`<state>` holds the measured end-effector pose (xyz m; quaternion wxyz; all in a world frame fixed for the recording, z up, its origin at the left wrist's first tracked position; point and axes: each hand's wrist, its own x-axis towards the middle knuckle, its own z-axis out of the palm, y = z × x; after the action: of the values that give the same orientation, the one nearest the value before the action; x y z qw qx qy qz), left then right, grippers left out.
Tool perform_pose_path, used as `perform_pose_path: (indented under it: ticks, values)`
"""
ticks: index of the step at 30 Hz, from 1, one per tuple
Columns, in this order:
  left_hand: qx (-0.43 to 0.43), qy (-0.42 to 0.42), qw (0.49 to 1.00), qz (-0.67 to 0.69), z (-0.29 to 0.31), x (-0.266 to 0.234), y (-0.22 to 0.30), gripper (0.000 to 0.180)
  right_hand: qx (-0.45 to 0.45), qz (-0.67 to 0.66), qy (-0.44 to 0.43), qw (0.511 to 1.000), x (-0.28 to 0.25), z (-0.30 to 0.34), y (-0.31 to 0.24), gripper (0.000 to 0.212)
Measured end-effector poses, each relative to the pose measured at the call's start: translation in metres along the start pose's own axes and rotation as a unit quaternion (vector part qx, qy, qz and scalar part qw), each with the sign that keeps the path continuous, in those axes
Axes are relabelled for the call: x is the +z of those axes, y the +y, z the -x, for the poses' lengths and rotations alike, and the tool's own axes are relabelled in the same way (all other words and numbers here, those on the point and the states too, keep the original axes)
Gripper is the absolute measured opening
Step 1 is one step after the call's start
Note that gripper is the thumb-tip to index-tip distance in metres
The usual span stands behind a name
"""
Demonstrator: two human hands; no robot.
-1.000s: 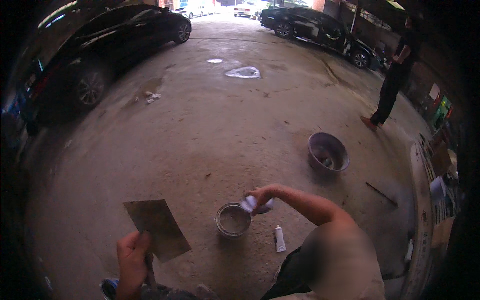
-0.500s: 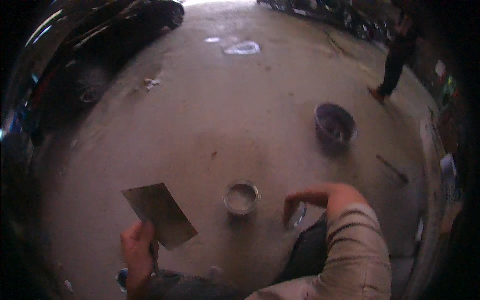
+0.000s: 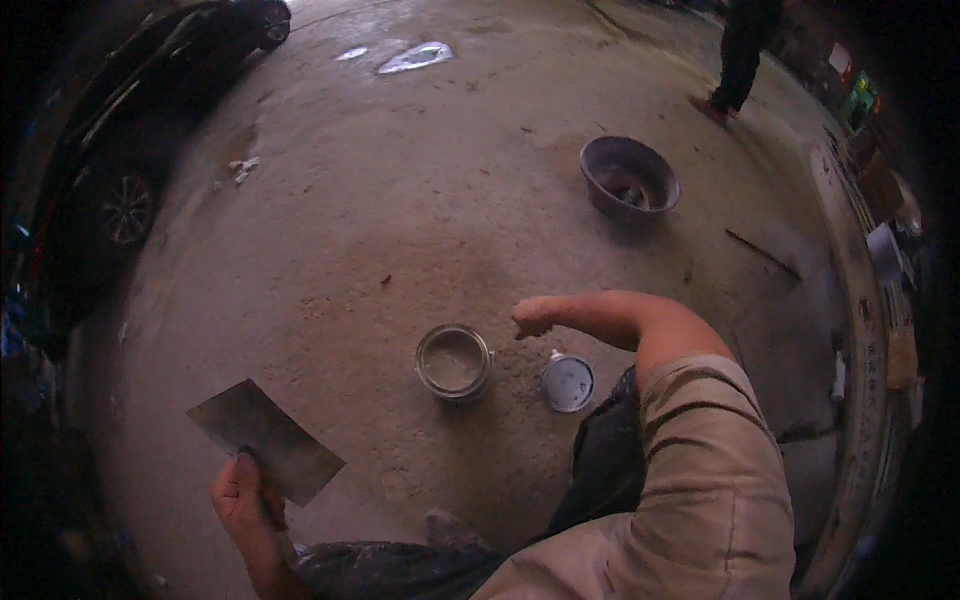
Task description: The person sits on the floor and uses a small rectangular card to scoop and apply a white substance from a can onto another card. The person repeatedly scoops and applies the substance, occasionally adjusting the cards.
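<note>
The grip of the left hand (image 3: 245,497) is clamped on a thin rectangular plate (image 3: 270,440). The right hand (image 3: 532,316) has let go of the round lid (image 3: 568,384), now on the floor (image 3: 310,250) beside the uncovered tin (image 3: 456,394), well in from the floor's right edge, freeing that hand; whether its fingertips meet, I cannot tell. The lid seemingly hides all but a white tube's (image 3: 556,354) tip; what the basin (image 3: 599,187) holds is murky; a bystander's (image 3: 743,55) torso is cut off.

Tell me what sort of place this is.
Probably a vehicle workshop or garage. A dark car stands at the left on a bare, stained floor, and near the person are an open tin of greyish material and a flat plate held in the left hand.
</note>
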<state>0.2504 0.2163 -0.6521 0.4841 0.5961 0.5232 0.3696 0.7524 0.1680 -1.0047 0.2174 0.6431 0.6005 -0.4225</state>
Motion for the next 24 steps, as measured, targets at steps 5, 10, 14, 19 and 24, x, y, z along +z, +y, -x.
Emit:
perform_pose_path:
  ticks: [5, 10, 14, 19, 24]
  values:
    - [-0.054, 0.016, 0.998, -0.035, 0.000, 0.009, 0.009, 0.035, 0.027, -0.060, 0.324, 0.944, -0.081, 0.041, -0.041, 0.062]
    - [-0.100, -0.108, 0.989, 0.003, -0.020, 0.022, 0.004, 0.035, -0.147, -0.327, 0.415, 0.836, -0.145, 0.091, -0.126, 0.057]
    - [-0.106, -0.167, 0.980, 0.008, -0.017, 0.038, -0.003, 0.033, -0.393, -0.464, 0.186, 0.772, -0.137, 0.142, -0.212, 0.043]
    - [-0.069, -0.267, 0.961, -0.033, -0.002, 0.060, -0.007, 0.028, -0.416, -0.528, 0.075, 0.736, -0.115, 0.200, -0.269, 0.036]
    - [-0.006, -0.272, 0.953, -0.130, 0.005, 0.056, -0.007, 0.025, -0.395, -0.474, 0.127, 0.777, -0.108, 0.221, -0.273, 0.033]
